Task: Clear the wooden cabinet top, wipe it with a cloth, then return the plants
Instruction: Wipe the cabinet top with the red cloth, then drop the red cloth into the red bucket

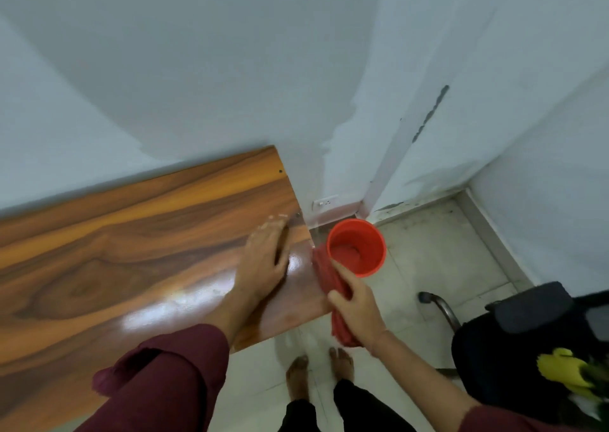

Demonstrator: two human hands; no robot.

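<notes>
Fingers [272, 234] of your left hand [263, 262] lie straight and flat on the wooden cabinet top [131, 250], palm down near its right-hand end, with the fingertips pointing toward the wall [197, 69]; that hand grasps nothing. Your right hand [354, 303] is curled round a red cloth [323, 268], thumb and fingers closed on it. You hold the cloth bunched against the right edge of the cabinet top, part of it showing above your hand and part hanging below your wrist.

Just beyond that edge is an orange-red bucket [375, 263], open mouth up. Your right index finger overlaps its lower rim in this view. You cannot tell whether the finger touches the bucket, or whether the bucket stands on the floor [428, 250].

The wood is glossy, with a bright patch of reflected light beside your left forearm. Dark maroon sleeves [171, 365] cover both arms. Your bare feet [296, 379] stand on the pale tiled floor, close to the cabinet's front corner.

At the lower right, well apart from the cabinet top, a plant [560, 369] with yellow-green leaves shows at a black chair [527, 316]. A white socket [324, 201] sits low on the wall beside the cabinet.
</notes>
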